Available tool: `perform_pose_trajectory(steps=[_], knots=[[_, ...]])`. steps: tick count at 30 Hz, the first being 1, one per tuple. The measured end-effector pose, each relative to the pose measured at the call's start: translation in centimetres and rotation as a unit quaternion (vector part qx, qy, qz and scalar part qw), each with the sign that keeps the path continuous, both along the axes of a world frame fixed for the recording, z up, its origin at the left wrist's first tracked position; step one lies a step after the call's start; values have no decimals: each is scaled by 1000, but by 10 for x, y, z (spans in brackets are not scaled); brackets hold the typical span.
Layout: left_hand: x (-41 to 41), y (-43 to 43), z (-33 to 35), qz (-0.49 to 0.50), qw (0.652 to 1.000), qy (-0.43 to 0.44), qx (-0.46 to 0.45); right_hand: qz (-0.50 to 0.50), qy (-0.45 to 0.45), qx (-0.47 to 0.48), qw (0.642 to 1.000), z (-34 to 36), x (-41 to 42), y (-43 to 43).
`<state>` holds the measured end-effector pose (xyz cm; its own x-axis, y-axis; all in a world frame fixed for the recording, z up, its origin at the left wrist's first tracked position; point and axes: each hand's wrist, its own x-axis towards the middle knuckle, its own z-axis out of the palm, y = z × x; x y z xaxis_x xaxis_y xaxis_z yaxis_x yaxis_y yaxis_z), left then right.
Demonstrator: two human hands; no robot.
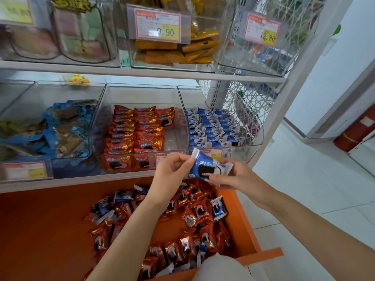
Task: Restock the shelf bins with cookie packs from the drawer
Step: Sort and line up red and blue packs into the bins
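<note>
A blue-and-white cookie pack [205, 166] is held in the air in front of the shelf edge. My left hand [172, 175] pinches its upper left end, and my right hand [237, 179] grips its lower right end. Just behind stands a clear bin of blue-and-white packs [215, 128]. To its left a clear bin [142, 130] holds rows of red packs. Below my arms the open orange drawer [241, 224] holds a loose heap of red packs [194, 226] with some blue ones among them.
A bin of blue-wrapped snacks [67, 128] sits at the left of the same shelf. The upper shelf carries clear bins with orange packs [174, 51] and price tags [158, 25]. White tiled floor [304, 179] lies to the right of the shelf.
</note>
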<state>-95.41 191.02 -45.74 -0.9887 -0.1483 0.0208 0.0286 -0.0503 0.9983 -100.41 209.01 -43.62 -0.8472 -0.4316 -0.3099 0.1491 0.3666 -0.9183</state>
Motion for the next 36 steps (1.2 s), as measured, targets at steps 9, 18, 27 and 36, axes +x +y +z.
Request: perform_pose_trajectory(steps=[9,18,27,36], knots=[[1,20,-2,27,985,55,-161,81,263,177,945,-1,15,3],[-16,25,-15,31,914,122,-385,-2,299,219,929,11,-10,34],[-50,35,-42,15,797,152,-585,-67,422,371,824,18,-105,51],[-59,39,-58,23,772,120,-624,77,343,652,671,-1,-173,32]])
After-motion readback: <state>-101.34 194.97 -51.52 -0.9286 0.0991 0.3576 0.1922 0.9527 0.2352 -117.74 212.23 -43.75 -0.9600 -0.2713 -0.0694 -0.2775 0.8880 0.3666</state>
